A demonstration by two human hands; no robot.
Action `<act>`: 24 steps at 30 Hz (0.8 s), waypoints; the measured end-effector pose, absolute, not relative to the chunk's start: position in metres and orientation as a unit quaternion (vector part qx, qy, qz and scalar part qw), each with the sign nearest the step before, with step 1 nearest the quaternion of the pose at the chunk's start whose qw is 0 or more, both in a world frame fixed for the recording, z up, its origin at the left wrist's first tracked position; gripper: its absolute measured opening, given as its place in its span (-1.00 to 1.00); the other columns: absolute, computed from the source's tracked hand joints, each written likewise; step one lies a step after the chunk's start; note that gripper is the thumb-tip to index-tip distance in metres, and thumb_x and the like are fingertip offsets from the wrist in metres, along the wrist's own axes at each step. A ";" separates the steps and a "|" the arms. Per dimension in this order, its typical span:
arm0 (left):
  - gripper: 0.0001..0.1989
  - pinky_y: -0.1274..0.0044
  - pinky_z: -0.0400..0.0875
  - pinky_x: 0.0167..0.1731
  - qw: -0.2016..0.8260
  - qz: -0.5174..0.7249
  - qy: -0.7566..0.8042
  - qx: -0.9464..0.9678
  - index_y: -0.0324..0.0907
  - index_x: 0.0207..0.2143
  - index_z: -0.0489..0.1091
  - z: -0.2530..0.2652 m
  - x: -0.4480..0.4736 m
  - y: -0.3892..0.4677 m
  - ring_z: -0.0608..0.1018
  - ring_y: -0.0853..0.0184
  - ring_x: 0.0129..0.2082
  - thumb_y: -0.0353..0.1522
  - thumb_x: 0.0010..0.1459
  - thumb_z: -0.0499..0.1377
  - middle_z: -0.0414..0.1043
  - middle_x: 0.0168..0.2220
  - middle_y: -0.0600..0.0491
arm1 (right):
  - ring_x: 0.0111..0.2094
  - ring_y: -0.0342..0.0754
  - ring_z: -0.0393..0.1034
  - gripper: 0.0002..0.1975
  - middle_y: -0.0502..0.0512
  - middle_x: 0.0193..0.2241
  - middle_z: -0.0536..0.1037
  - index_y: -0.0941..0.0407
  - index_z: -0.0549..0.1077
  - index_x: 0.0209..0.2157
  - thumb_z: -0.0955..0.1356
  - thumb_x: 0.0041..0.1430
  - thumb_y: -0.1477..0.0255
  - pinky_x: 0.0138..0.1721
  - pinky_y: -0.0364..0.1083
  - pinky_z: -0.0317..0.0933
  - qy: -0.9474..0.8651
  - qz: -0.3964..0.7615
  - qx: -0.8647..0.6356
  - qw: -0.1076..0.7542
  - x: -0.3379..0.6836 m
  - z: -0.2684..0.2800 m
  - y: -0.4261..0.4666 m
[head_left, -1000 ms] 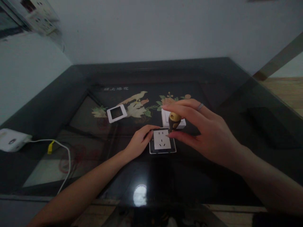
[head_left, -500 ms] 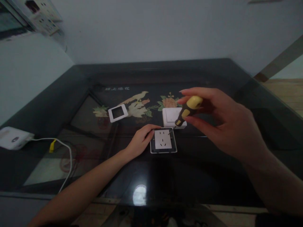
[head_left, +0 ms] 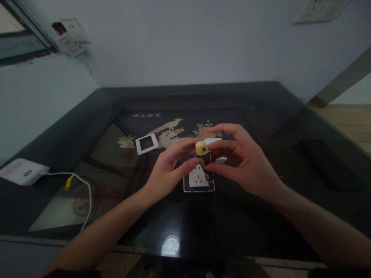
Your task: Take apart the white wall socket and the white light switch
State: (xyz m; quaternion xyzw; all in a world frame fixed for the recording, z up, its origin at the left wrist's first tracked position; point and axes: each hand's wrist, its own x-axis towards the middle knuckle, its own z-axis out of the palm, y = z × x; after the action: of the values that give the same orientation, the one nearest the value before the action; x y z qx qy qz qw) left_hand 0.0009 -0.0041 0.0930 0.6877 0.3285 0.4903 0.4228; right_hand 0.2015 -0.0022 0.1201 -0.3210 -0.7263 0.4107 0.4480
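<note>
A yellow-and-black screwdriver [head_left: 202,148] stands nearly upright over the right side of a white wall socket [head_left: 198,178] with a dark surround. My right hand [head_left: 242,158] pinches its handle between thumb and fingers. From the other side, my left hand [head_left: 171,164] has thumb and fingers closed on the same handle. The screwdriver's tip is hidden behind the handle. Behind my right fingers, a white switch [head_left: 213,140] is partly covered. To the left lies a loose white square frame [head_left: 139,146].
A white device [head_left: 24,172] with a white cable [head_left: 89,197] and yellow tag [head_left: 68,182] lies at the left. A dark flat object [head_left: 330,164] rests on the right of the glossy black table [head_left: 246,224]. Wall outlets [head_left: 320,11] are mounted beyond.
My left hand has lifted from the socket's edge to the screwdriver handle. My right hand has moved left and brought the screwdriver more upright. The view has shifted slightly.
</note>
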 end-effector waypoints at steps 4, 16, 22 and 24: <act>-0.71 0.42 0.49 0.08 0.462 0.508 0.297 0.664 -0.14 -0.12 0.55 0.112 0.015 -0.006 0.58 0.23 0.02 -0.18 0.18 0.32 0.55 -0.04 -0.02 | -0.32 -0.18 0.58 -0.43 -0.07 -0.29 0.58 0.09 0.23 0.04 0.50 0.05 0.56 -0.22 -0.20 0.52 -0.696 0.439 -0.303 0.480 0.200 0.122 -0.008; -0.62 0.56 0.63 -0.21 0.364 0.528 0.379 0.667 -0.11 0.05 0.41 0.135 -0.017 0.003 0.68 0.34 -0.24 -0.47 0.19 0.30 0.64 -0.21 0.07 | 0.07 0.08 0.45 -0.72 0.24 0.02 0.51 0.11 0.44 -0.01 0.38 0.28 0.32 0.08 0.20 0.40 -0.829 0.211 -0.371 0.362 0.217 0.059 0.003; -0.77 0.59 0.62 -0.25 0.348 0.501 0.387 0.692 -0.15 -0.11 0.48 0.132 -0.021 0.012 0.68 0.36 -0.28 -0.47 0.16 0.29 0.58 -0.24 0.08 | 0.36 0.31 0.08 -0.30 0.38 0.32 0.21 0.08 0.36 0.19 0.54 0.02 0.25 0.23 0.39 0.16 -0.867 0.187 -0.375 0.270 0.223 0.017 -0.016; -0.80 0.65 0.59 -0.30 0.345 0.490 0.396 0.695 -0.14 -0.16 0.49 0.131 -0.020 0.013 0.67 0.38 -0.29 -0.47 0.13 0.31 0.57 -0.25 0.10 | 0.37 0.28 0.07 -0.28 0.36 0.34 0.17 0.06 0.32 0.22 0.53 0.05 0.29 0.24 0.37 0.17 -0.874 0.185 -0.370 0.255 0.222 0.014 -0.018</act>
State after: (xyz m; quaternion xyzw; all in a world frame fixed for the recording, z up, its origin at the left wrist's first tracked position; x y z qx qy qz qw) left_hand -0.0199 0.0126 0.1309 0.6952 0.3960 0.4905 0.3454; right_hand 0.2218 -0.0180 0.0140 -0.3700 -0.8740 0.1852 0.2548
